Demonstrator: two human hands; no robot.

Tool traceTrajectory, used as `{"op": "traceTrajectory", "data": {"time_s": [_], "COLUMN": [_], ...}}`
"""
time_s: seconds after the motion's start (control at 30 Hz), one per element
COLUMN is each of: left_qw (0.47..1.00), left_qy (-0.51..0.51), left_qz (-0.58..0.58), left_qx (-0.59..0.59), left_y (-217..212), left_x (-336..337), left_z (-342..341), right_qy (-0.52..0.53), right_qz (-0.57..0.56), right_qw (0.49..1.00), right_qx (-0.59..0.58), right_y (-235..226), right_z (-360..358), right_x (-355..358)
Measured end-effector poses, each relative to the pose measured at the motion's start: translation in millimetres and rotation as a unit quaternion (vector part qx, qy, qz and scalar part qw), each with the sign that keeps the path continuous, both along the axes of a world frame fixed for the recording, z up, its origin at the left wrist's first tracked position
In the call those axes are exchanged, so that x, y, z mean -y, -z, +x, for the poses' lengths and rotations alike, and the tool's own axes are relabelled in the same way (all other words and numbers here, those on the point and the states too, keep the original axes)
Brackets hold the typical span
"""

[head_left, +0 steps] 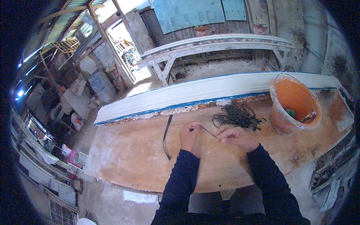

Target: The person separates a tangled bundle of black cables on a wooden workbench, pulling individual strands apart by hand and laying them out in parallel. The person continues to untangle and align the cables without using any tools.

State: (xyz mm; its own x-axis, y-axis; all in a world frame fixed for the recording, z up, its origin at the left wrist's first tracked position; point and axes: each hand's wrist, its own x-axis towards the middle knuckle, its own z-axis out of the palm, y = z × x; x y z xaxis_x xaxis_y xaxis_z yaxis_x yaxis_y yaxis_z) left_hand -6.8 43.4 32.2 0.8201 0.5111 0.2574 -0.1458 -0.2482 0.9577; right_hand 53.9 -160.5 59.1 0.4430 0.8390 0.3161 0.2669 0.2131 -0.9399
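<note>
A short, thin dark cord (209,131) stretches between my two hands, just above the wooden table (123,157). My left hand (189,137) pinches one end in its closed fingertips. The fingers of my right hand (236,137), a little blurred, are closed around the other end. Close behind my right hand lies a loose pile of thin black cords (240,115), tangled and spread on the wood. A longer flat black strap (166,139) lies by itself to the left of my left hand.
An orange bucket (276,116) crusted with white stands on the table at the right, a green thing and other bits inside. Long white strips (187,93) with a blue edge line the table's far side. Beyond is a white-stained bench (217,47); a blue drum (101,87) stands far left.
</note>
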Motion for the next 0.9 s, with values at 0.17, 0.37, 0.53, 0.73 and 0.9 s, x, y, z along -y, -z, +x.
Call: {"op": "traceTrajectory", "data": {"time_s": [0.17, 0.37, 0.53, 0.73, 0.9], "left_qw": [0.998, 1.0, 0.997, 1.0, 0.999], "left_qy": [0.008, 0.006, 0.008, 0.016, 0.032], "left_qz": [-0.034, -0.027, -0.074, -0.006, -0.037], "left_qx": [0.045, 0.01, 0.019, 0.006, -0.018], "left_y": [13.0, 1.7, 7.7, 9.8, 8.5], "left_x": [-0.9, 15.5, 21.7, 23.7, 29.0], "left_z": [5.5, 1.1, 2.4, 2.3, 0.4], "right_qy": [-0.07, -0.025, -0.015, -0.034, -0.039], "right_qz": [-0.023, -0.042, -0.056, -0.064, -0.038], "right_qw": [0.996, 0.998, 0.998, 0.996, 0.998], "right_qx": [-0.049, -0.044, 0.022, 0.042, 0.028], "right_y": [-7.8, -5.5, -12.9, -5.3, -11.5], "right_z": [-11.3, -9.2, -15.7, -24.0, -27.8], "right_x": [-3.0, 2.9, -0.4, -8.2, -6.8]}}
